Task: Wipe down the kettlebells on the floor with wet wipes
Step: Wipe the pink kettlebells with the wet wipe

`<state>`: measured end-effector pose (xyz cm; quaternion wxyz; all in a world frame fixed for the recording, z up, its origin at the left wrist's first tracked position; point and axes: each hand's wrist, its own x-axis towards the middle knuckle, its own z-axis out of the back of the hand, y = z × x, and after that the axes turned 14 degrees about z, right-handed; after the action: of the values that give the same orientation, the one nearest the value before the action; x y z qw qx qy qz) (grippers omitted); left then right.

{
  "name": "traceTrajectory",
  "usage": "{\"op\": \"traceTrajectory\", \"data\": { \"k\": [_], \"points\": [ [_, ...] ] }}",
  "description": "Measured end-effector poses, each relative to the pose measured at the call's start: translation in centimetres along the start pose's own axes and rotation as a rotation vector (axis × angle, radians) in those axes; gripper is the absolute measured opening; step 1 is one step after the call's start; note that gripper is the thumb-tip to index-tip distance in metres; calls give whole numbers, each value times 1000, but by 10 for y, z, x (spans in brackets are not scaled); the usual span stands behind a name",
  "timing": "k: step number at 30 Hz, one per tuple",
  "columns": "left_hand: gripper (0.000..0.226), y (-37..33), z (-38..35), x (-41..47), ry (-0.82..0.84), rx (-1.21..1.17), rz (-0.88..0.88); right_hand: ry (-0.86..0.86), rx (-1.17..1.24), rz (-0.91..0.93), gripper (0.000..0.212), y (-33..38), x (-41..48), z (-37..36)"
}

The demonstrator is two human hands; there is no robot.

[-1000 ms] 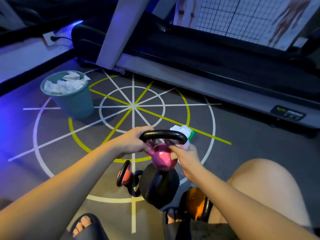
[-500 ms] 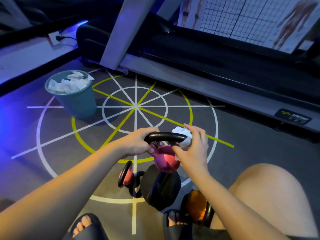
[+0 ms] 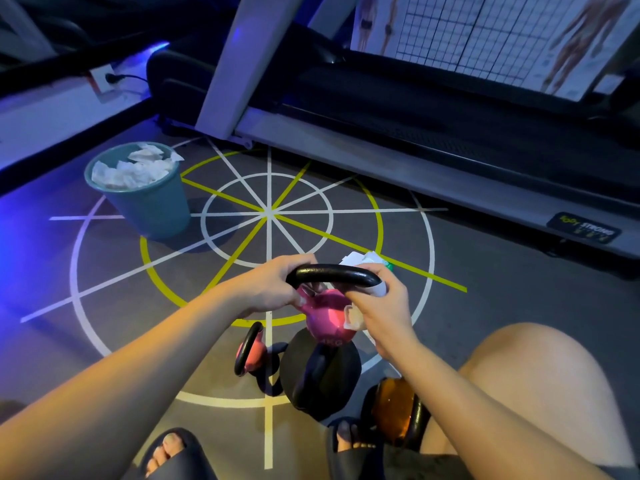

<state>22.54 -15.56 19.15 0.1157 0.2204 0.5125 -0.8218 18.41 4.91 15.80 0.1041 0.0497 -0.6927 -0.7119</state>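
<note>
A pink kettlebell (image 3: 327, 315) with a black handle is held up above the floor. My left hand (image 3: 273, 285) grips the left end of its handle. My right hand (image 3: 384, 306) presses a white wet wipe (image 3: 355, 315) against the right end of the handle and the bell's side. Below it on the floor stand a large black kettlebell (image 3: 320, 372), a small pink kettlebell (image 3: 251, 351) lying to its left, and an orange kettlebell (image 3: 394, 410) by my right foot. A pack of wet wipes (image 3: 367, 259) lies on the floor just beyond my right hand.
A teal bin (image 3: 149, 202) full of used wipes stands at the left on the marked floor. A treadmill (image 3: 415, 161) runs along the far side. My feet in dark slippers (image 3: 180, 455) and my bare right knee (image 3: 540, 386) are near the kettlebells.
My right hand, spread over the handle's right end half a second ago, has closed around it with the wipe and slid lower onto the bell's side. The left hand keeps its grip.
</note>
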Motion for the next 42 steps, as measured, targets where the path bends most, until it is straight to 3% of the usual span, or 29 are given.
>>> {"op": "traceTrajectory", "data": {
  "k": [5, 10, 14, 20, 23, 28, 30, 34, 36, 38, 42],
  "points": [
    [35, 1, 1, -3, -29, 30, -14, 204, -228, 200, 52, 20, 3, 6],
    [34, 0, -1, -4, -14, 57, -48, 360, -452, 356, 50, 25, 9, 15],
    [37, 2, -1, 0, -24, 48, -37, 251, -277, 94, 68, 24, 6, 22],
    [35, 1, 1, 2, -3, 48, -9, 215, 368, -151, 54, 25, 1, 32],
    [33, -4, -1, 3, 13, 56, -12, 179, 282, -145, 33, 19, 3, 35],
    [38, -6, -1, 4, 27, 54, -20, 81, 187, -138, 18, 9, 6, 33],
    [39, -5, -1, 4, 30, 38, -25, 12, 128, -118, 21, 6, 6, 30],
    [38, -3, 0, 3, 21, 16, -29, -122, -163, -10, 52, 4, 4, 30],
    [37, -3, -1, 2, 18, 13, -26, -189, -264, 116, 39, 7, 0, 31],
    [37, -3, -2, 2, 14, 17, -24, -153, -266, 229, 18, 14, -4, 31],
    [37, -7, -5, 0, -5, 25, -24, -32, -291, 275, 22, 22, -12, 33]
  ]
}}
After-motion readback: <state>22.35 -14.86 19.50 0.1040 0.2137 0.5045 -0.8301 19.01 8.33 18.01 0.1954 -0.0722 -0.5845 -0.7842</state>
